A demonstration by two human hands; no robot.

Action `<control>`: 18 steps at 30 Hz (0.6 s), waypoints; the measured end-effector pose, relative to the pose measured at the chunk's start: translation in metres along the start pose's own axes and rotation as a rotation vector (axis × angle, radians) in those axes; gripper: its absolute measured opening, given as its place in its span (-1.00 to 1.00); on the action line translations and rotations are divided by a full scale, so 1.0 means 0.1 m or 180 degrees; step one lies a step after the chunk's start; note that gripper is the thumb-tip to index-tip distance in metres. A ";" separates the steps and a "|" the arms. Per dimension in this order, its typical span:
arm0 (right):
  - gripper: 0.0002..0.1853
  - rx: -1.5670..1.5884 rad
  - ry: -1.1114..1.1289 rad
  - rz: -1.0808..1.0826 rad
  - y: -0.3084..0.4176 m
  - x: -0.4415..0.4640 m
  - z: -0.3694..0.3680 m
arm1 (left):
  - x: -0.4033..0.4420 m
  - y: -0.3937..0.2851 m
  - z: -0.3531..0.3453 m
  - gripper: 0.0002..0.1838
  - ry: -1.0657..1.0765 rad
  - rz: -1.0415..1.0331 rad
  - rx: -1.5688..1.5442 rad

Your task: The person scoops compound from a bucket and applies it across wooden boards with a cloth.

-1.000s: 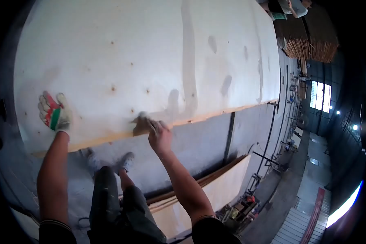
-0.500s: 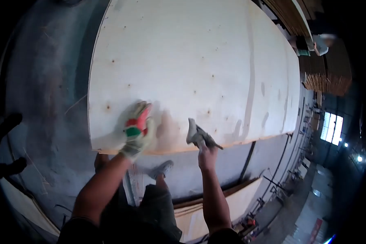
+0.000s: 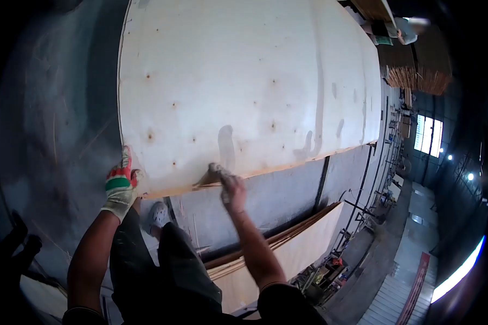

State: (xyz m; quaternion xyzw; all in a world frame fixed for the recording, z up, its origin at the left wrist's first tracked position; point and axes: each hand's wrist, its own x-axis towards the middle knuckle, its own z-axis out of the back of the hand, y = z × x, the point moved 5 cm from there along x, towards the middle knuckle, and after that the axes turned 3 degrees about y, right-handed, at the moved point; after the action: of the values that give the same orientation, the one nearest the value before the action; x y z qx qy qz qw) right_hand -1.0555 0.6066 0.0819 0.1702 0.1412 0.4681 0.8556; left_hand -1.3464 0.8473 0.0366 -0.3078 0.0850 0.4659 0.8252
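A large pale wooden sheet (image 3: 217, 76) with brown knots and grey filler streaks lies in front of me. My left hand (image 3: 121, 181), in a white, red and green glove, is at its near left corner, fingers together along the left edge and thumb apart; it appears to grip the corner. My right hand (image 3: 233, 193) is closed round a scraper (image 3: 213, 172), whose blurred blade is at the near edge of the sheet. A dark grey filler patch (image 3: 226, 145) shows on the surface just beyond the blade.
Below the near edge are my legs and a grey clog (image 3: 158, 215). Thin boards (image 3: 287, 244) lean at the lower right, beside a clutter of tools (image 3: 331, 271). Another person (image 3: 408, 32) stands at the top right by stacked sheets (image 3: 417, 78).
My left hand has moved left from the sheet's surface to its corner. My right hand, still with the scraper, has moved left along the near edge. The head view has shifted.
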 end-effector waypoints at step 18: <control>-0.67 0.2791 0.0100 0.0415 2.54 4.43 -0.49 | 0.40 0.56 1.54 -0.51 -0.0006 -0.1073 -0.1063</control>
State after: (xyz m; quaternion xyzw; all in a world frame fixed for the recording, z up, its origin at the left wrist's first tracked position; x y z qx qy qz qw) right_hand -1.0349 1.1188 0.1081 0.5184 0.3284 0.4194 0.6689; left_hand -1.3927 0.9873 0.1181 -0.4494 -0.0466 0.3295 0.8290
